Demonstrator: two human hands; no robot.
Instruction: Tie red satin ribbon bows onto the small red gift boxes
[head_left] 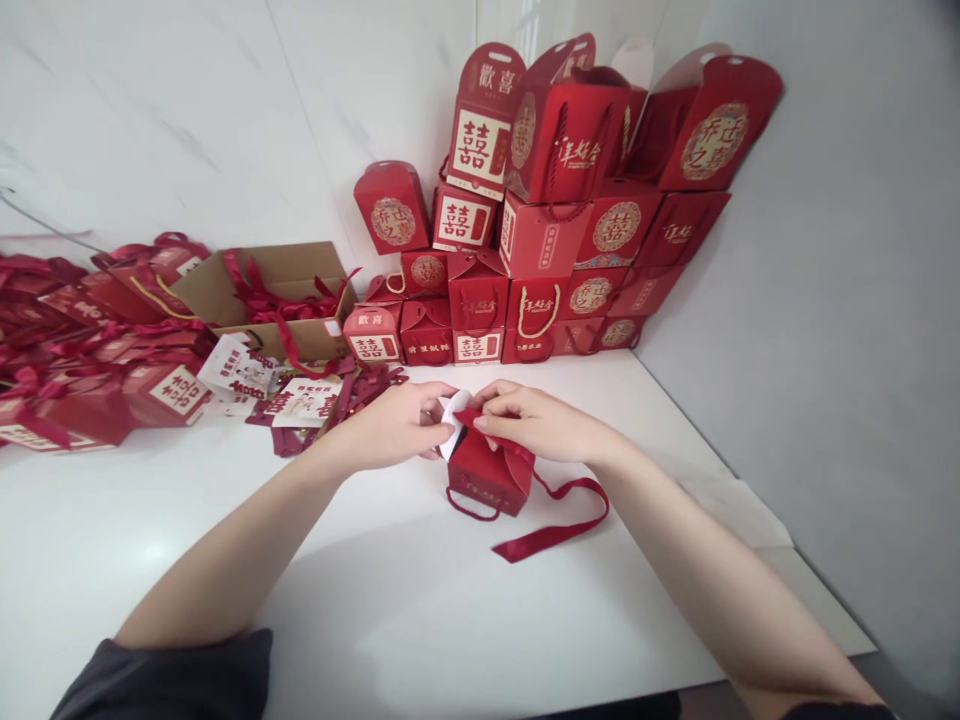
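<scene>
A small red gift box (489,480) with a cord handle stands on the white table (360,600) between my hands. My left hand (409,425) is closed at the box's left side, pinching a flap with a white inner face (453,420). My right hand (529,420) is over the box's top, its fingers closed at the red top flap near the end of a dark red ribbon. That ribbon (555,540) trails out from the box's right side and curls onto the table. The right fingertips partly hide what they grip.
Stacked red gift boxes (622,225) line the wall at the back right. An open cardboard box (300,265) holding ribbons stands at the back left. Printed white cards (304,400) lie in front of it, beside a pile of ribboned red boxes (97,390).
</scene>
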